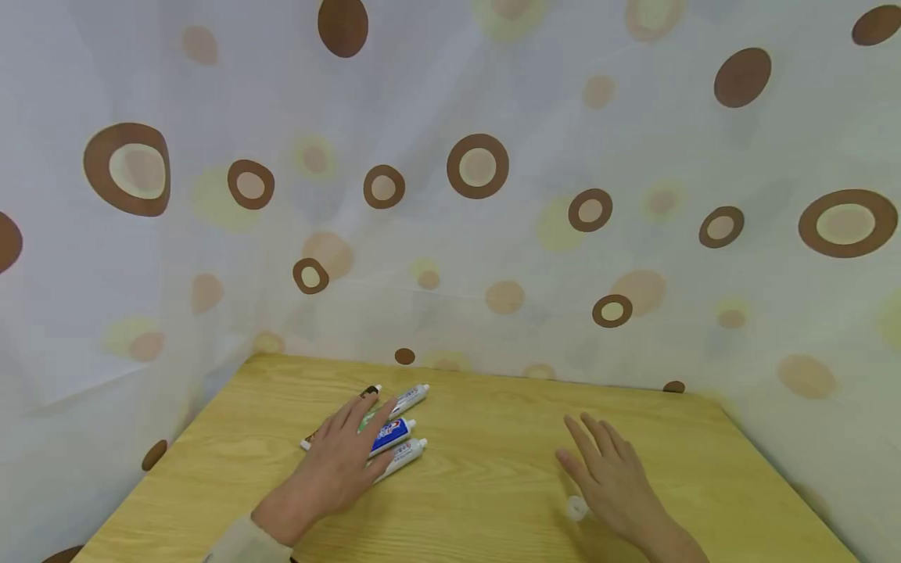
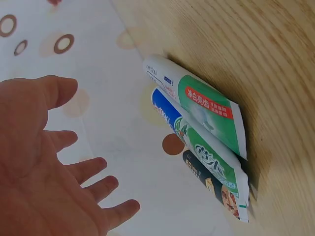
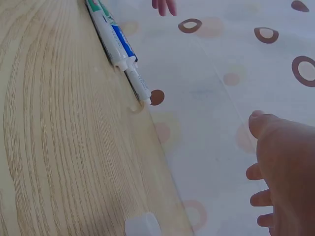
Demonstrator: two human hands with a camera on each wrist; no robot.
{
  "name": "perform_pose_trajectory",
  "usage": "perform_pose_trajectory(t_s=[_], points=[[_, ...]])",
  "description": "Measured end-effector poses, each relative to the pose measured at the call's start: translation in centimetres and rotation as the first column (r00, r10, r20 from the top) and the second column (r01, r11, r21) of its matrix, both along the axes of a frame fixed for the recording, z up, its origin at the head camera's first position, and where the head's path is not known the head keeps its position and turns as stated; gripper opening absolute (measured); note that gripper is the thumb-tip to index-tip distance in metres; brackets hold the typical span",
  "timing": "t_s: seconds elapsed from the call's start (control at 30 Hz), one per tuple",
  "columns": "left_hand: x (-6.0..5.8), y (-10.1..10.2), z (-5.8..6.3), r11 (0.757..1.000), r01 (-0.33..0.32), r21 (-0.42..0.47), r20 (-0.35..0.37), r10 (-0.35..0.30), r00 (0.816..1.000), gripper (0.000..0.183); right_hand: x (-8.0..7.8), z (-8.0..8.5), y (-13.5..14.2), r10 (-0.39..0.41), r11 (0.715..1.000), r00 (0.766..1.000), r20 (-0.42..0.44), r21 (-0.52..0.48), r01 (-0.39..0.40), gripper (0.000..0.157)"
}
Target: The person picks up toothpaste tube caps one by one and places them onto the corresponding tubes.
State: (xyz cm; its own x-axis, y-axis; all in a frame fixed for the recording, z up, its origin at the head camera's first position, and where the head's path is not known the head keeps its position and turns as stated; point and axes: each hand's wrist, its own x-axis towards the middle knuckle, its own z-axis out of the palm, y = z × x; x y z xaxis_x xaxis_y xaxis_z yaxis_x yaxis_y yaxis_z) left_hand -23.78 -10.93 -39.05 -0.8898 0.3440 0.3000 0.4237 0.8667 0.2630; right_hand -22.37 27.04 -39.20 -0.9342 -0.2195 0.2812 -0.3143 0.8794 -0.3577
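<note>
toothpaste tubes, four, lying side by side on the left half of the wooden table, caps toward the far right; entries from near to far:

small white round piece: near, just left of the right hand; ring or cap, cannot tell; cut off at the bottom of the right wrist view;

right hand: near right; fingers apart, nothing held, well away from the tubes;

left hand: above the tubes; fingers apart, clamped on nothing; the left wrist view shows a gap below them;

white-and-green tube: nearest of the four; best taken, as judged, across the body with thumb on the near side, not by the cap; light pressure, since tubes of this kind dent;

blue-and-green tube: next, close against its neighbour; a straight lift should avoid dragging it along;

far white tube: beyond the blue; mostly masked by others in the left wrist view;

dark tube: far left; middle covered by fingers from the head; small print unreadable;

spotted cloth: farthest, behind the table.
</note>
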Motion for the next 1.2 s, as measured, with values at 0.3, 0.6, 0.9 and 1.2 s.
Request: perform_pose_trajectory(t_s=[0.3,0.6,0.9,1.2], points=[[-0.4,0.8,-0.6,0.998,0.035,0.048,-0.022,-0.034,0.999,0.064,-0.1,0.6,0.6,0.002,0.996,1.000,0.008,-0.086,-0.001,0.059],[-0.5,1.7,-1.7,0.993,0.078,0.090,0.091,-0.086,0.992,0.052,0.3,-0.4,0.9,-0.029,0.991,0.991,0.133,-0.125,0.045,0.050],[-0.8,2.6,-2.9,0.991,0.111,0.071,0.075,-0.117,0.990,0.032,0.6,-1.3,1.4,0.011,0.985,0.979,0.201,-0.170,0.024,0.038],[-0.8,2.8,-2.8,0.996,0.081,0.044,0.129,-0.086,0.988,0.046,0.1,-1.5,1.8,0.118,0.991,0.952,0.282,-0.100,-0.093,0.047]])
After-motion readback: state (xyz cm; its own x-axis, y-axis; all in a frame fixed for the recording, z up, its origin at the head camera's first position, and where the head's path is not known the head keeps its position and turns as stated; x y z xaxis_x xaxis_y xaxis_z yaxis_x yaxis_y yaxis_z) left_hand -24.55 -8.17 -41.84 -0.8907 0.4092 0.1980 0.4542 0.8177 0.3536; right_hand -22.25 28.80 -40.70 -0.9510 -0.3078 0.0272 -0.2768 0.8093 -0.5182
